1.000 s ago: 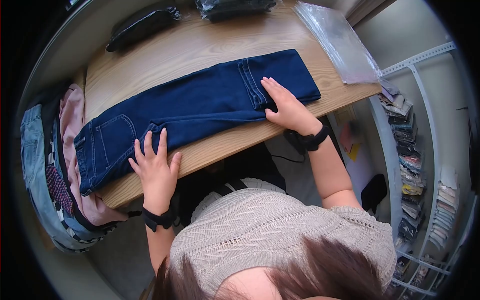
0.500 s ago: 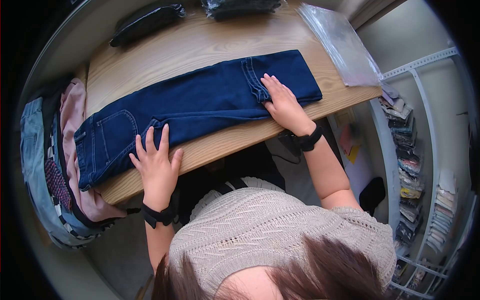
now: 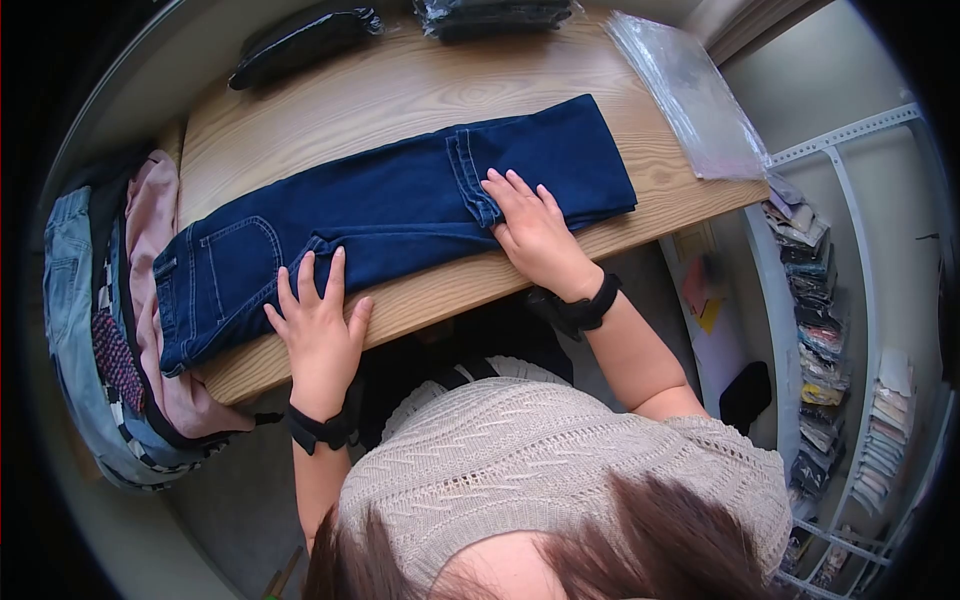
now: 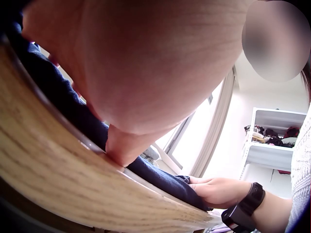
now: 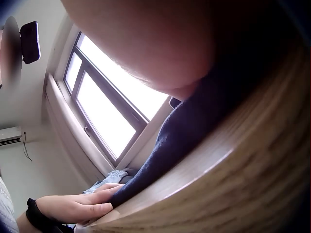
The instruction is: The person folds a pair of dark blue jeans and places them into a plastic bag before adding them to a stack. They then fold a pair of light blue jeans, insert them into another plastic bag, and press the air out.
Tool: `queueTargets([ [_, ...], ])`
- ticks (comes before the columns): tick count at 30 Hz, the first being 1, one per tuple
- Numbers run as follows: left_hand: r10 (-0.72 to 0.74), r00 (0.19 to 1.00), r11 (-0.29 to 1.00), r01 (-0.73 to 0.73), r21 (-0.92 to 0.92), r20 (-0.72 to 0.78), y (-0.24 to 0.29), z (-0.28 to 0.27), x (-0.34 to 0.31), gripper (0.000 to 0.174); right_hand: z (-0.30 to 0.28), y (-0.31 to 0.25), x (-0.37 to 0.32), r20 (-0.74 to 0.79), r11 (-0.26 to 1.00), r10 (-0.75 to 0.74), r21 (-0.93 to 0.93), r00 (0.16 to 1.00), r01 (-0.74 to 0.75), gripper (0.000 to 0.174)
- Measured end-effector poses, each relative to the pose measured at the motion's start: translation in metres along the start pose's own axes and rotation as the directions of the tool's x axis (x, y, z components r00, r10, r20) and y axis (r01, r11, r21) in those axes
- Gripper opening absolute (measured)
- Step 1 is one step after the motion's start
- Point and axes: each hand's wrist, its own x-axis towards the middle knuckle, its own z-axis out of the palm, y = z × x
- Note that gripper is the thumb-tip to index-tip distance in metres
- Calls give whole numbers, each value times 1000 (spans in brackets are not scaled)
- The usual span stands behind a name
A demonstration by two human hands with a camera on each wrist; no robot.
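Note:
Dark blue jeans point(image 3: 380, 190) lie folded lengthwise across the table, their waistband at the left. A leg hem point(image 3: 470, 180) with pale stitching shows on top, toward the right. My left hand point(image 3: 322, 345) rests with fingers spread on the near edge of the jeans, beside the pocket, its thumb on the wood. My right hand point(image 3: 540, 235) lies on the denim at the hem, fingers extended and thumb near the table edge. In the left wrist view the right hand point(image 4: 218, 191) sits low over the cloth.
The wooden table point(image 3: 410, 100) holds dark bagged packages point(image 3: 305, 45) at the back and a stack of clear plastic bags point(image 3: 690, 100) at the back right. Other garments point(image 3: 150, 240) hang over the left end. A white rack point(image 3: 850, 200) with folded, bagged clothes stands at the right.
The right hand has slid left along the jeans, and the stitched hem under it has shifted left too. The left hand keeps its place on the near edge.

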Motion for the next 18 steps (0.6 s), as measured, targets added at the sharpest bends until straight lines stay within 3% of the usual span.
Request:
queueTargets([
  [5,10,1000,1000,-10,-5,6,0,0,0,62,-5,2,-2,93,998,-25,-50,995,30,57],
  [8,-11,1000,1000,11,2,21,0,0,1,61,-63,20,7,211,996,-89,33,973,84,60],
  [11,-8,999,1000,9,-25,50,0,-3,-1,61,-104,71,36,276,909,-24,-393,961,136,58],
  [13,-22,997,999,23,-22,71,0,-4,0,61,-106,108,50,275,744,-7,-641,961,189,59],
  [16,-16,998,1000,17,-18,59,-1,-2,1,61,-99,147,56,410,789,12,-564,912,244,61],
  [17,-23,998,1000,24,-16,63,0,-2,1,61,-88,174,55,398,870,-39,-438,917,227,63],
  [18,-19,997,1000,20,-17,68,0,-2,1,61,-84,179,54,402,872,-42,-432,915,229,63],
])
